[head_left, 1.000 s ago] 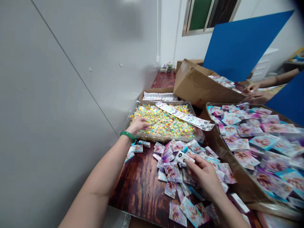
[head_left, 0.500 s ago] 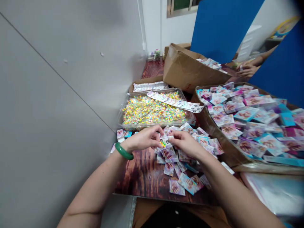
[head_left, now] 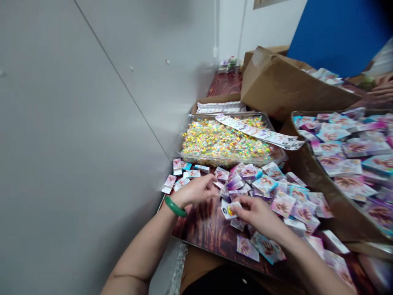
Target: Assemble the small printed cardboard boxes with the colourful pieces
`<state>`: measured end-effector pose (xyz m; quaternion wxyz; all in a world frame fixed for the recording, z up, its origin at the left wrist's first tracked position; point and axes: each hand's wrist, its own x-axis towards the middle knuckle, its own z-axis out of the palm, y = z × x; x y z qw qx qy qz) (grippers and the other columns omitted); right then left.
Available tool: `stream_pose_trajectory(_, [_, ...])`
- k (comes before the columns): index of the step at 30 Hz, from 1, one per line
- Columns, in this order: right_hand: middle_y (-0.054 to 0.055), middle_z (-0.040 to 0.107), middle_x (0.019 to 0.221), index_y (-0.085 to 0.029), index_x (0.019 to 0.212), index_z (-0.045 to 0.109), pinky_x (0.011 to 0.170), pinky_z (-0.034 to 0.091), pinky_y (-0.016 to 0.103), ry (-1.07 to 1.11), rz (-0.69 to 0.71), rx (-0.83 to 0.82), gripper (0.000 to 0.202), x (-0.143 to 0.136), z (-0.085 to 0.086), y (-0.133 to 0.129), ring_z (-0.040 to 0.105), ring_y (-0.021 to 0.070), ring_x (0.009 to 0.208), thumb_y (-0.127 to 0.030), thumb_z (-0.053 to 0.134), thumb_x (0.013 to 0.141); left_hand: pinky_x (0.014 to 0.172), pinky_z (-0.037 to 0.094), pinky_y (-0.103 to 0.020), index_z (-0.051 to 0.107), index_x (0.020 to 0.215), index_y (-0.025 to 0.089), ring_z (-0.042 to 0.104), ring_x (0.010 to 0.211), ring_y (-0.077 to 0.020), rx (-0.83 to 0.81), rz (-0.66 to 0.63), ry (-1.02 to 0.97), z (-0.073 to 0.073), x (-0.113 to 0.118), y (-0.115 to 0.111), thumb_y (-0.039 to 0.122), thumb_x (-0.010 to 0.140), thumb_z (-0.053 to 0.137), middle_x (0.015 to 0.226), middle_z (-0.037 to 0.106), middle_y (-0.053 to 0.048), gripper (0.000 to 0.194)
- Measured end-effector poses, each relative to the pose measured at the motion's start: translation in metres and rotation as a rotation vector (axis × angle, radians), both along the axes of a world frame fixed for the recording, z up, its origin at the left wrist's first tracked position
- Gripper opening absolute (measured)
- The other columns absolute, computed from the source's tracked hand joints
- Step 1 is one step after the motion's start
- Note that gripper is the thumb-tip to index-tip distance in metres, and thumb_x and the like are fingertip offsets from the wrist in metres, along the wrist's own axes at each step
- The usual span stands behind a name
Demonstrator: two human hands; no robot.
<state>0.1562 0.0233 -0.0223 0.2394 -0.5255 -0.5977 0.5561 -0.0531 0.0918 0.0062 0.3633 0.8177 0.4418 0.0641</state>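
Observation:
My right hand [head_left: 253, 211] pinches a small white card [head_left: 229, 209] with dark ring marks and a bit of yellow, above the dark wood-grain table [head_left: 199, 227]. To its left, my left hand [head_left: 201, 189], below a green bangle [head_left: 175, 206], reaches to the edge of the pile of small printed boxes [head_left: 265, 183]; its fingertips are blurred, and whether they touch a box cannot be made out. Beyond both hands lies a clear tray [head_left: 227, 157] full of colorful beads in small bags, with printed strips [head_left: 254, 131] across its right side.
A large carton [head_left: 325, 180] of printed boxes stands on the right. A tilted brown carton [head_left: 285, 82] is behind, beside a blue panel [head_left: 337, 37]. A grey wall [head_left: 92, 123] borders the left. Part of another person's hand [head_left: 383, 86] shows far right.
The view has swung, shifting the scene rightward. My hands have separated; the card stays in my right hand, and my left hand has moved off it toward the boxes.

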Motion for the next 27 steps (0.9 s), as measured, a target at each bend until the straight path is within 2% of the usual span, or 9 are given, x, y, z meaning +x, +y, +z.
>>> stream_pose_trajectory(3, [-0.003, 0.053, 0.054, -0.018, 0.076, 0.056, 0.046, 0.031, 0.022, 0.055, 0.039, -0.121, 0.022, -0.001, -0.009, -0.014, 0.044, 0.0112, 0.047, -0.039, 0.052, 0.081, 0.084, 0.04, -0.034, 0.056, 0.102, 0.015, 0.056, 0.098, -0.0258, 0.24, 0.397, 0.353, -0.028, -0.037, 0.003, 0.028, 0.083, 0.054, 0.105, 0.062, -0.013, 0.023])
stream_pose_trajectory(5, [-0.003, 0.054, 0.055, -0.018, 0.079, 0.056, 0.045, 0.033, 0.022, 0.068, 0.037, -0.139, 0.022, -0.001, -0.011, -0.018, 0.046, 0.0116, 0.049, -0.039, 0.052, 0.081, 0.09, 0.036, -0.041, 0.056, 0.103, 0.01, 0.052, 0.105, -0.0321, 0.276, 0.504, 0.468, -0.045, -0.053, 0.005, 0.023, 0.08, 0.054, 0.108, 0.059, -0.02, 0.026])
stream_pose_trajectory(9, [-0.003, 0.051, 0.056, -0.018, 0.082, 0.058, 0.046, 0.034, 0.022, 0.086, 0.026, -0.092, 0.023, -0.005, -0.011, -0.014, 0.045, 0.0114, 0.05, -0.04, 0.053, 0.081, 0.091, 0.035, -0.044, 0.054, 0.107, 0.006, 0.051, 0.107, -0.0349, 0.252, 0.522, 0.472, -0.066, -0.061, 0.002, 0.016, 0.081, 0.049, 0.104, 0.06, -0.025, 0.029])
stream_pose_trajectory(13, [-0.004, 0.048, 0.056, -0.017, 0.079, 0.06, 0.046, 0.031, 0.022, 0.112, 0.019, -0.039, 0.023, -0.007, -0.01, -0.013, 0.042, 0.01, 0.05, -0.04, 0.056, 0.081, 0.089, 0.037, -0.042, 0.053, 0.113, 0.008, 0.054, 0.103, -0.0328, 0.233, 0.482, 0.397, -0.065, -0.058, -0.01, 0.018, 0.078, 0.053, 0.105, 0.061, -0.022, 0.036])
stream_pose_trajectory(16, [-0.004, 0.05, 0.057, -0.017, 0.082, 0.06, 0.045, 0.03, 0.021, 0.149, -0.094, -0.042, 0.026, -0.004, -0.007, -0.015, 0.041, 0.0094, 0.049, -0.043, 0.058, 0.08, 0.08, 0.044, -0.033, 0.052, 0.12, 0.016, 0.059, 0.089, -0.0245, 0.027, 0.491, 0.038, -0.058, -0.053, -0.02, 0.025, 0.074, 0.063, 0.104, 0.063, -0.012, 0.049])
stream_pose_trajectory(20, [-0.003, 0.055, 0.057, -0.017, 0.087, 0.06, 0.045, 0.035, 0.021, 0.261, -0.202, -0.043, 0.031, -0.007, 0.002, -0.018, 0.045, 0.01, 0.048, -0.047, 0.058, 0.08, 0.067, 0.048, -0.028, 0.054, 0.116, 0.021, 0.06, 0.072, -0.015, -0.591, 0.767, -0.816, -0.053, -0.026, -0.032, 0.03, 0.075, 0.064, 0.094, 0.063, -0.005, 0.043])
stream_pose_trajectory(22, [-0.001, 0.058, 0.059, -0.017, 0.086, 0.061, 0.047, 0.038, 0.022, 0.26, -0.205, 0.023, 0.028, -0.013, 0.004, -0.018, 0.049, 0.0113, 0.05, -0.044, 0.057, 0.081, 0.066, 0.05, -0.028, 0.056, 0.108, 0.02, 0.06, 0.068, -0.0129, -0.805, 0.851, -1.108, -0.051, -0.005, -0.036, 0.025, 0.074, 0.063, 0.084, 0.062, -0.003, 0.034])
stream_pose_trajectory(24, [0.0, 0.061, 0.064, -0.017, 0.087, 0.062, 0.051, 0.041, 0.023, 0.175, -0.23, 0.18, 0.023, -0.019, 0.003, -0.017, 0.054, 0.0132, 0.056, -0.039, 0.056, 0.083, 0.064, 0.052, -0.028, 0.056, 0.101, 0.019, 0.06, 0.064, -0.0125, -0.909, 0.894, -1.264, -0.048, 0.014, -0.04, 0.02, 0.074, 0.062, 0.076, 0.061, 0.0, 0.028])
stream_pose_trajectory(27, [0.003, 0.065, 0.077, -0.018, 0.092, 0.063, 0.062, 0.046, 0.026, -0.049, -0.286, 0.493, 0.016, -0.022, -0.003, -0.016, 0.059, 0.0159, 0.067, -0.029, 0.052, 0.087, 0.064, 0.053, -0.03, 0.055, 0.094, 0.019, 0.062, 0.063, -0.0145, -0.964, 0.915, -1.36, -0.044, 0.033, -0.043, 0.016, 0.074, 0.059, 0.073, 0.063, -0.001, 0.02])
